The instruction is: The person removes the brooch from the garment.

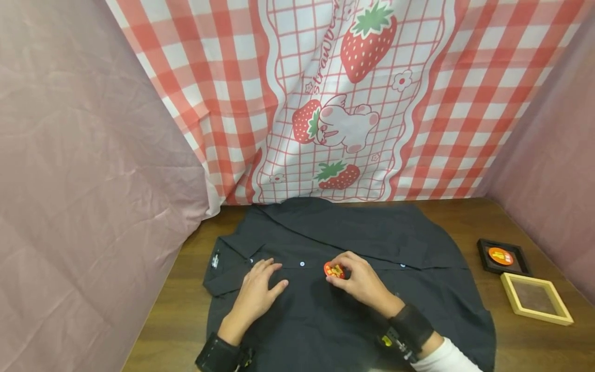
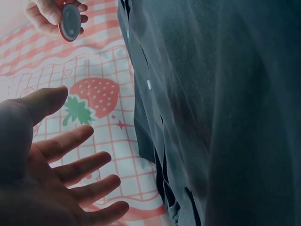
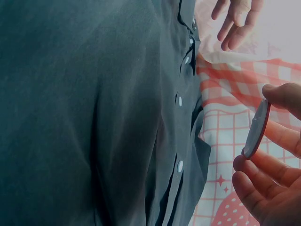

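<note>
A black button-up shirt lies spread on the wooden table, its collar at the left. Over the middle of the shirt, my right hand pinches a round red badge with yellow markings between thumb and fingers. The grey back of the badge shows in the right wrist view. My left hand hovers above the shirt near the collar, fingers spread and holding nothing. Small pale buttons run along the shirt's placket between the hands.
At the table's right, an orange round badge sits in a black square tray. A pale yellow frame lies beside that tray. A red-and-white strawberry cloth hangs behind the table, with pinkish cloth along the left.
</note>
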`<state>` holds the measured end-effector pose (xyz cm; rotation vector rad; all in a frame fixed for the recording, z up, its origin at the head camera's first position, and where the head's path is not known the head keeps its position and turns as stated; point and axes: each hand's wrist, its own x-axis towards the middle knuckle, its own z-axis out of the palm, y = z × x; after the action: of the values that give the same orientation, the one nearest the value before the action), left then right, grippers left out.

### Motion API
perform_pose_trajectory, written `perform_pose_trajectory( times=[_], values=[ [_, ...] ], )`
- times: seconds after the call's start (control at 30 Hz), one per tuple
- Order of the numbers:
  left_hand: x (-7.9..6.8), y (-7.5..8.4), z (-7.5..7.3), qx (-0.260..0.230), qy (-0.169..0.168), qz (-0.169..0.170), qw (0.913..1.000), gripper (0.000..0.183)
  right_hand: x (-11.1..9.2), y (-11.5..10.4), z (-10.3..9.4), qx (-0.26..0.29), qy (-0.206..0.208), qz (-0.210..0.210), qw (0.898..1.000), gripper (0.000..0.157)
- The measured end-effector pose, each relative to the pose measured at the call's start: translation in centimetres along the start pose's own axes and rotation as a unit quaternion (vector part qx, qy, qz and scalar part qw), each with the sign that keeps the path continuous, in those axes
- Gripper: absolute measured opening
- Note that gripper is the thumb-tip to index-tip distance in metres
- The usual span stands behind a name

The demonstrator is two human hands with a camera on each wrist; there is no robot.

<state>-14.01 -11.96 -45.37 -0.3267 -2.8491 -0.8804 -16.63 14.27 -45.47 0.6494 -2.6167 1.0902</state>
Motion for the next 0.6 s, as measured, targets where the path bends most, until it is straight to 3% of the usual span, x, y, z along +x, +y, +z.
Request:
perform_pose_trajectory(
  times=[0.3,0.6],
  values=[
    [-0.1,-0.3,0.3,-0.001,0.003,-0.006,1.0000,0.044,-0.2,0.6,-0.1,-0.003,0.038,-0.015,0.999,0.028],
    [0.1,-0.3,0.5,0.001,0.005,-0.003,1.0000,0.043,-0.3,1.2,-0.8,0.002,0.051,-0.012,0.999,0.028]
  ],
)
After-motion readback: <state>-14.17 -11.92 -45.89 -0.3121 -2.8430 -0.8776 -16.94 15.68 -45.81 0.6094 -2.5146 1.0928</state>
